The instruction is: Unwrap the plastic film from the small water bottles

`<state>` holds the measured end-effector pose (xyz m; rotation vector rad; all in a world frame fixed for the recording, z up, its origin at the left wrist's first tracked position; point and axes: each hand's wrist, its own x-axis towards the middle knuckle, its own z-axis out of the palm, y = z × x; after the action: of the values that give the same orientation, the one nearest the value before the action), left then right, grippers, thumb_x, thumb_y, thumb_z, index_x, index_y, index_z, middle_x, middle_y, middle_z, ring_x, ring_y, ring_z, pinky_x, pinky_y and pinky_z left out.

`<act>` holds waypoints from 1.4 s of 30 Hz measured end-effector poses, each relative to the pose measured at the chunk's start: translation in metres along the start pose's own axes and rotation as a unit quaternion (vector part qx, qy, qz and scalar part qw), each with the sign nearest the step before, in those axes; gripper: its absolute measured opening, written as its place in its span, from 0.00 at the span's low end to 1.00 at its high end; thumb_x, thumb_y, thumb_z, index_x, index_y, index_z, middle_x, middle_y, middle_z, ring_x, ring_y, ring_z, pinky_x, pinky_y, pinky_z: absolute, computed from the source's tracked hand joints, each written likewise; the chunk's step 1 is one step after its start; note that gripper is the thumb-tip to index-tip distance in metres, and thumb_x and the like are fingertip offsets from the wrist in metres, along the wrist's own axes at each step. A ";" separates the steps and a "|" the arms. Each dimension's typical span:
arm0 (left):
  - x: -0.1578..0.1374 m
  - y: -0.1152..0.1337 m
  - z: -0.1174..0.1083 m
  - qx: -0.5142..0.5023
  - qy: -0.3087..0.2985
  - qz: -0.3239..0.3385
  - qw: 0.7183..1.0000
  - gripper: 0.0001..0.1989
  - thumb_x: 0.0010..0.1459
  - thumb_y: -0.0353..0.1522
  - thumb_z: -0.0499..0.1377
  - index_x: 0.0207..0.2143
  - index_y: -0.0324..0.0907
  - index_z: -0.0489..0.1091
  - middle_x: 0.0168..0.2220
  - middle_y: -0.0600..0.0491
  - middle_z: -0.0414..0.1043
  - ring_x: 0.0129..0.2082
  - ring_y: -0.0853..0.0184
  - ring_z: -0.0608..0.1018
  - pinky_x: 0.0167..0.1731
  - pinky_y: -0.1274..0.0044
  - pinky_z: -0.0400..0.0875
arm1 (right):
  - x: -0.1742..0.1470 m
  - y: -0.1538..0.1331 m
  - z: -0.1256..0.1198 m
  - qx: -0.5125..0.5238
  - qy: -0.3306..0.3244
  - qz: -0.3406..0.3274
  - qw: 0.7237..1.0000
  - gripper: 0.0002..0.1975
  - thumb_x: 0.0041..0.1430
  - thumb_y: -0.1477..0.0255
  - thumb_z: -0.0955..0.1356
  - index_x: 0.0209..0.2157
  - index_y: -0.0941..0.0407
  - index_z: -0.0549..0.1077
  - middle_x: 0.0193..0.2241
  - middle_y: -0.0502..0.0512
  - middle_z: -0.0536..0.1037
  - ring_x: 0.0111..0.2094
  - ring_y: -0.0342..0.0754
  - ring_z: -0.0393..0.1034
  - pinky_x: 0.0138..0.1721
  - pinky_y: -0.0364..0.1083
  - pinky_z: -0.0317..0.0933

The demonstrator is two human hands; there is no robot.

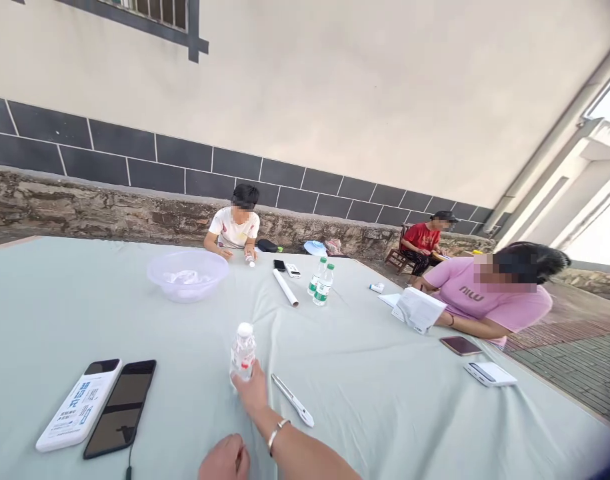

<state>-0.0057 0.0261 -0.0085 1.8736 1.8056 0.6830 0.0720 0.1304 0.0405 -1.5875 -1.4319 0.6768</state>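
Note:
My right hand (pixel 252 393), with a silver bracelet on its wrist, is wrapped around the lower part of a clear plastic bottle (pixel 243 347). The bottle stands upright on the cloth-covered table and has a white cap and red print. Close to the bottom edge, my left hand (pixel 225 459) rests curled into a fist, and nothing shows in it. A white utility knife (pixel 293 400) lies just right of my right hand. To my left, a white power bank (pixel 79 405) and a black phone (pixel 121 409) with a cable lie side by side.
A translucent purple basin (pixel 187 275) holds crumpled clear plastic. Beyond are a white roll (pixel 285 288) and two green-capped water bottles (pixel 321 283). A person across the table (pixel 233 227) handles a small bottle; another at right (pixel 479 293) holds a booklet (pixel 419 309). A third person sits behind.

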 end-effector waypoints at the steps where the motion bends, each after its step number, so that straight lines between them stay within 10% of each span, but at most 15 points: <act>1: 0.000 -0.002 -0.006 -0.015 0.033 0.003 0.999 0.13 0.56 0.31 0.50 0.20 0.43 0.65 0.22 0.54 0.69 0.25 0.66 0.73 0.27 0.76 0.62 | -0.021 0.002 -0.010 0.004 -0.007 -0.003 1.000 0.14 0.45 0.68 0.69 0.36 0.54 0.70 0.32 0.52 0.78 0.34 0.53 0.73 0.37 0.48 0.64; 6: -0.016 -0.001 -0.031 -0.226 0.168 -0.071 0.957 0.16 0.56 0.43 0.49 0.24 0.43 0.66 0.21 0.53 0.70 0.23 0.65 0.72 0.26 0.75 0.66 | -0.099 0.005 -0.050 -0.021 -0.029 -0.040 0.999 0.15 0.47 0.67 0.68 0.39 0.56 0.70 0.35 0.55 0.77 0.38 0.54 0.72 0.41 0.49 0.63; 12: -0.038 0.023 -0.020 -0.426 0.162 -0.052 0.888 0.32 0.53 0.48 0.56 0.55 0.40 0.59 0.53 0.41 0.67 0.53 0.57 0.71 0.50 0.69 0.67 | -0.122 -0.004 -0.055 -0.098 -0.036 -0.096 0.990 0.15 0.50 0.64 0.67 0.40 0.55 0.71 0.37 0.58 0.76 0.40 0.56 0.70 0.43 0.53 0.62; 21: -0.015 0.026 -0.041 -0.445 0.121 -0.055 0.886 0.26 0.52 0.50 0.57 0.45 0.40 0.65 0.43 0.45 0.74 0.43 0.59 0.76 0.43 0.69 0.70 | -0.102 0.022 -0.098 -0.135 -0.122 -0.222 0.958 0.27 0.54 0.63 0.65 0.55 0.56 0.63 0.51 0.60 0.69 0.52 0.55 0.62 0.54 0.53 0.56; 25: -0.012 0.027 -0.041 -0.442 0.127 -0.087 0.884 0.25 0.54 0.51 0.54 0.43 0.41 0.66 0.38 0.47 0.74 0.38 0.61 0.77 0.38 0.71 0.71 | -0.060 0.044 -0.128 -0.248 0.021 -0.079 0.965 0.19 0.58 0.66 0.63 0.50 0.57 0.68 0.50 0.63 0.69 0.52 0.58 0.61 0.52 0.56 0.55; 32: -0.008 0.031 -0.045 -0.404 0.114 -0.079 0.904 0.23 0.56 0.51 0.52 0.39 0.40 0.67 0.35 0.48 0.74 0.35 0.63 0.76 0.36 0.73 0.70 | -0.047 0.053 -0.117 -0.298 0.002 -0.049 0.953 0.09 0.60 0.70 0.62 0.37 0.55 0.72 0.37 0.59 0.75 0.42 0.55 0.66 0.42 0.50 0.58; 42: -0.001 0.032 -0.045 -0.462 0.113 -0.163 0.865 0.23 0.52 0.52 0.56 0.33 0.41 0.65 0.27 0.54 0.69 0.25 0.69 0.72 0.26 0.77 0.67 | -0.042 0.008 -0.147 -0.186 -0.029 -0.013 0.982 0.11 0.59 0.68 0.61 0.40 0.53 0.72 0.33 0.53 0.77 0.31 0.48 0.71 0.31 0.44 0.58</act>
<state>-0.0092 0.0226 0.0468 0.8534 1.4379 1.3616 0.1925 0.0547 0.0971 -1.8413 -1.6920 0.4592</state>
